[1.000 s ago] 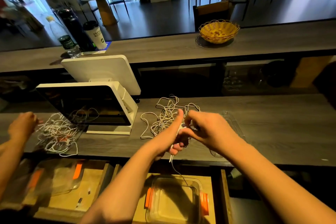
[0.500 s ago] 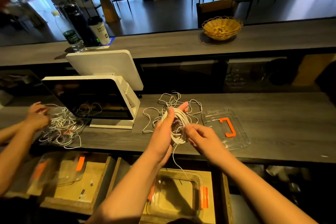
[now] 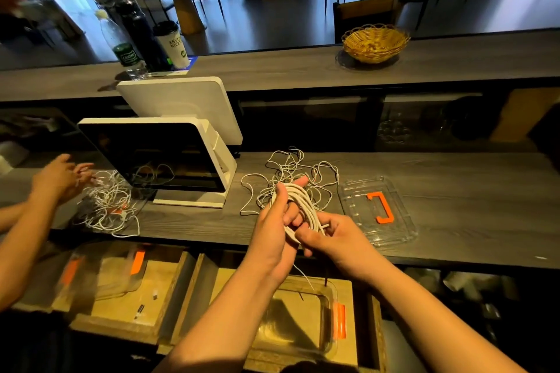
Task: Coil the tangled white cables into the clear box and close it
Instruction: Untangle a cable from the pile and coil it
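Observation:
A white cable coil [image 3: 304, 202] is wound in several loops around my left hand [image 3: 277, 224], which is held upright over the counter's front edge. My right hand [image 3: 328, 236] pinches the coil's lower strand close beside it. A loose end hangs down toward the clear box [image 3: 328, 291] with orange clips, which sits open in a drawer below. Behind my hands a tangle of white cables [image 3: 292, 172] lies on the counter. The clear lid [image 3: 378, 212] with an orange handle lies flat to the right of it.
A white point-of-sale screen [image 3: 157, 157] stands left of the tangle. Another person's hand [image 3: 62, 177] works at a second cable tangle [image 3: 109, 209] at far left, above a second clear box [image 3: 103, 272]. On the upper ledge stand bottles, a cup [image 3: 175, 44] and a wicker basket [image 3: 375, 42].
My hands have drawn apart and the cable now sits as several loops around my left hand. The view has shifted so that the clear lid shows to the right.

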Demonstrator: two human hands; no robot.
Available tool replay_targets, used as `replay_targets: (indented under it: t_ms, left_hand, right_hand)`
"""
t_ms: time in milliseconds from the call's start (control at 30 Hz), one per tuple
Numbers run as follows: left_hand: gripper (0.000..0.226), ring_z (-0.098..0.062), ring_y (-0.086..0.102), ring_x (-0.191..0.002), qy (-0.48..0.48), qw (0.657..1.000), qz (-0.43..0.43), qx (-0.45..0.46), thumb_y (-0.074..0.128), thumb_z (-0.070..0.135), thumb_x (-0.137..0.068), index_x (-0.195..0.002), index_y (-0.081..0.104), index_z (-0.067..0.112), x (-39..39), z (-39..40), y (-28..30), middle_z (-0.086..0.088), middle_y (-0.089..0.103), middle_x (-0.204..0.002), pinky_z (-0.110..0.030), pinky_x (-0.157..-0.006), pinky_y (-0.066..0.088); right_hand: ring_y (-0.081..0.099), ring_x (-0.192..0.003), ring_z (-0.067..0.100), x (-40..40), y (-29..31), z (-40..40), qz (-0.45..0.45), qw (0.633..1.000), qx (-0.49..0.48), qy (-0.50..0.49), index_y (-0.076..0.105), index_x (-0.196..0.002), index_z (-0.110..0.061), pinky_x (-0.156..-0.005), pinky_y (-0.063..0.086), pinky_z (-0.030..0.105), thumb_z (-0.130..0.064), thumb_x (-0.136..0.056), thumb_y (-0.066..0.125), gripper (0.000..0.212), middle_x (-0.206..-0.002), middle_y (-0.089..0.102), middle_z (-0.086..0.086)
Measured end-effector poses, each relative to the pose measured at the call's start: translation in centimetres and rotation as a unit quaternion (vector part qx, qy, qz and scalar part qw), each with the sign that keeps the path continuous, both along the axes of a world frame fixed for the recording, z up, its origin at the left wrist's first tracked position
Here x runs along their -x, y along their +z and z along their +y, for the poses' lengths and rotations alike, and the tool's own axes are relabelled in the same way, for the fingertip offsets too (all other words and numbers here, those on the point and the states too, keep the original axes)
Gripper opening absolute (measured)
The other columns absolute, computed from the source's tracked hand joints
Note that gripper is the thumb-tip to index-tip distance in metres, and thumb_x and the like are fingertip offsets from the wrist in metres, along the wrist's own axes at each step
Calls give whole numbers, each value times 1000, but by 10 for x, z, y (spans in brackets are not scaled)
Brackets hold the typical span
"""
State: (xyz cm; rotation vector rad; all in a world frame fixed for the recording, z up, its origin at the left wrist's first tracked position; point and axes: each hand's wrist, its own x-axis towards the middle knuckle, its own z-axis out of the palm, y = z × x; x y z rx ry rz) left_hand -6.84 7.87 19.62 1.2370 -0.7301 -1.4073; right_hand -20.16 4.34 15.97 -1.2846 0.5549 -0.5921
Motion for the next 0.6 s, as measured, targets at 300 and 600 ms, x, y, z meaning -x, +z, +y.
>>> replay_targets:
  t_ms: [300, 600]
  left_hand:
    - [43, -15, 44, -50, 42, 936, -344, 67, 55, 58, -88, -71, 69, 21, -21, -2, -30, 0, 56, -56, -31, -54, 35]
    - [60, -14, 45, -40, -45, 918, -393, 37, 46, 55, -92, -45, 54, 18, -41, 4, -21, 3, 46, -40, -22, -47, 39]
  right_hand:
    - [54, -56, 7, 14, 8, -3, 114, 988, 67, 74, 65, -90, -3, -58, 42, 19, -20, -91, 65, 17, -62, 61, 1]
    - [53, -58, 14, 7, 5, -4, 97, 994, 45, 29, 69, -89, -11, -58, 44, 23, -29, -84, 70, 18, -64, 61, 1]
